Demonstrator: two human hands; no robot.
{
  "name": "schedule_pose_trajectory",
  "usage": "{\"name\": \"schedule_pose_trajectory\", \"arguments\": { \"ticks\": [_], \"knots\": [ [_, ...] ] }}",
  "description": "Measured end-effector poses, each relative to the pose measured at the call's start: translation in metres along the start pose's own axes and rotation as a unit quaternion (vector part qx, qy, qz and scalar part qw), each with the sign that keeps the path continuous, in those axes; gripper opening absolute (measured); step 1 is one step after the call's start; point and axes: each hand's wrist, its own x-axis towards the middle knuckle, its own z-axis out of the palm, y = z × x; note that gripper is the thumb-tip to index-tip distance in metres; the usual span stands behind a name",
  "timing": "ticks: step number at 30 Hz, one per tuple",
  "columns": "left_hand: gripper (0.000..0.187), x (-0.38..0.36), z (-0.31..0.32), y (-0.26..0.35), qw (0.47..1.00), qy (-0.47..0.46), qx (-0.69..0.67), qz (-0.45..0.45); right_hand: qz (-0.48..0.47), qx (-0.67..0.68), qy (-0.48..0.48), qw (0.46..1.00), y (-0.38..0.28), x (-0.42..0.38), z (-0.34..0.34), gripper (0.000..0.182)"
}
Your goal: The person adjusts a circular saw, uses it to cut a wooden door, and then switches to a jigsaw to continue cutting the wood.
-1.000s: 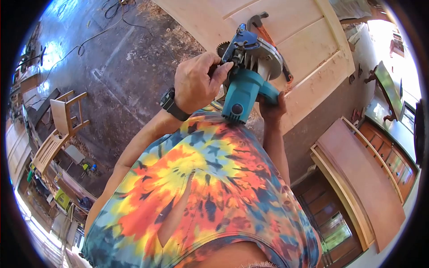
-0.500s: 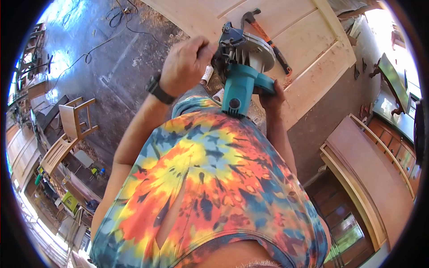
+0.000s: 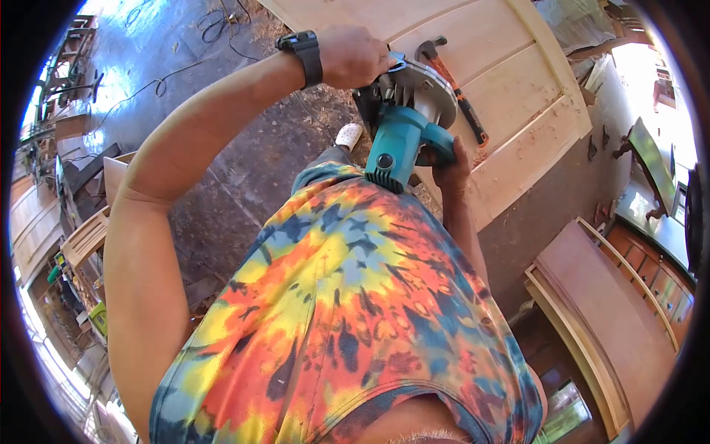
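A teal power tool (image 3: 398, 144) with a round metal base and a black side part is held upright against the front of the tie-dye shirt. My right hand (image 3: 451, 163) is wrapped round its teal handle. At the far end of the tool, my left hand (image 3: 353, 57), with a black watch on the wrist, has its fingers closed at the edge of the metal base; what they pinch is hidden. Just beyond the tool lies a hammer (image 3: 460, 96) with an orange and black handle, on a pale wooden panel (image 3: 510, 81).
A black cord (image 3: 181, 70) runs over the dark floor at the upper left. Wooden furniture (image 3: 89, 237) stands at the left. Large reddish boards (image 3: 603, 296) lean at the lower right. Wood shavings are scattered on the panel and floor.
My left hand has moved up and to the right, from beside the tool to its far end. The left arm now reaches out further. My right hand keeps its hold.
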Motion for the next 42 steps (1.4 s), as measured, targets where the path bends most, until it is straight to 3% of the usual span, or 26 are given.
{"name": "schedule_pose_trajectory", "arguments": {
  "ticks": [5,11,13,14,15,16,17,18,19,20,22,24,28,31,33,34,35,36,37,38,39,40,41,42],
  "knots": [
    [0.035,-0.001,0.022,-0.014,0.996,0.059,0.046,0.056,-0.007,-0.024,0.028,0.999,-0.008,0.001,0.018,0.051],
    [0.032,0.004,0.038,-0.023,0.994,0.094,-0.041,-0.024,-0.015,-0.067,0.04,0.997,0.001,0.001,0.014,0.049],
    [0.035,0.007,0.039,-0.024,0.982,0.019,-0.14,-0.124,-0.029,-0.069,0.032,0.997,-0.003,0.002,0.017,0.051],
    [0.035,0.008,0.04,-0.025,0.982,0.019,-0.142,-0.126,-0.037,-0.067,0.028,0.997,-0.004,0.001,0.018,0.053],
    [0.035,0.006,0.017,-0.01,0.914,-0.027,-0.301,-0.269,-0.035,-0.067,0.026,0.997,-0.005,0.0,0.02,0.053],
    [0.036,0.005,0.004,-0.001,0.799,-0.073,-0.444,-0.398,-0.025,-0.065,0.032,0.997,-0.006,0.0,0.021,0.054],
    [0.036,0.002,0.005,-0.018,0.89,-0.108,-0.358,-0.262,-0.016,-0.063,0.039,0.997,-0.005,0.003,0.021,0.055],
    [0.036,-0.002,0.0,-0.018,0.891,-0.108,-0.357,-0.26,-0.018,-0.062,0.04,0.997,-0.005,0.005,0.019,0.055],
    [0.035,-0.006,-0.003,-0.018,0.975,-0.049,-0.173,-0.131,-0.014,-0.055,0.043,0.997,-0.004,0.005,0.015,0.055],
    [0.035,-0.01,-0.006,-0.016,1.0,0.015,0.02,0.006,-0.01,-0.047,0.045,0.998,-0.003,0.003,0.014,0.055],
    [0.034,-0.01,-0.009,-0.022,0.998,-0.02,0.036,0.056,-0.011,-0.037,0.042,0.998,-0.004,0.002,0.015,0.056],
    [0.029,-0.005,-0.004,-0.033,0.972,0.078,0.105,0.195,-0.013,-0.028,0.036,0.999,-0.004,0.005,0.013,0.056],
    [0.028,0.004,-0.002,-0.033,0.956,0.076,0.095,0.268,-0.02,-0.02,0.013,1.0,-0.004,0.004,0.006,0.055],
    [0.027,0.012,0.015,-0.031,0.972,0.049,0.104,0.204,-0.02,-0.005,0.011,1.0,-0.001,0.006,0.006,0.054],
    [0.036,0.014,0.03,-0.018,0.987,0.106,0.091,0.081,-0.025,0.006,0.011,1.0,0.0,0.006,0.005,0.053],
    [0.036,0.016,0.027,-0.012,0.987,0.108,0.091,0.081,-0.019,0.016,0.014,1.0,0.001,0.003,0.003,0.053],
    [0.04,0.019,0.022,-0.01,0.965,0.009,-0.217,-0.145,-0.014,0.026,0.016,0.999,0.002,0.004,0.001,0.053],
    [0.044,0.02,0.012,-0.006,0.793,-0.093,-0.492,-0.347,-0.015,0.024,0.016,0.999,0.0,0.004,0.002,0.053],
    [0.047,0.02,-0.001,-0.009,0.766,-0.16,-0.488,-0.386,-0.012,0.017,0.009,1.0,-0.001,0.003,0.002,0.053],
    [0.047,0.02,0.003,-0.016,0.766,-0.161,-0.489,-0.385,-0.009,0.01,0.002,1.0,-0.001,0.005,0.002,0.053],
    [0.047,0.016,0.002,-0.015,0.888,-0.109,-0.346,-0.283,-0.01,0.01,0.003,1.0,-0.001,0.005,0.002,0.053],
    [0.046,0.014,0.001,-0.013,0.967,-0.053,-0.187,-0.166,-0.008,0.017,0.001,1.0,0.0,0.005,0.001,0.053],
    [0.045,0.008,0.0,-0.011,0.988,-0.011,-0.119,-0.102,-0.007,0.024,-0.002,1.0,0.0,0.004,0.001,0.054],
    [0.045,0.006,0.002,-0.012,0.988,-0.011,-0.119,-0.101,-0.007,0.025,-0.001,1.0,-0.001,0.003,0.001,0.054]
  ]
}}
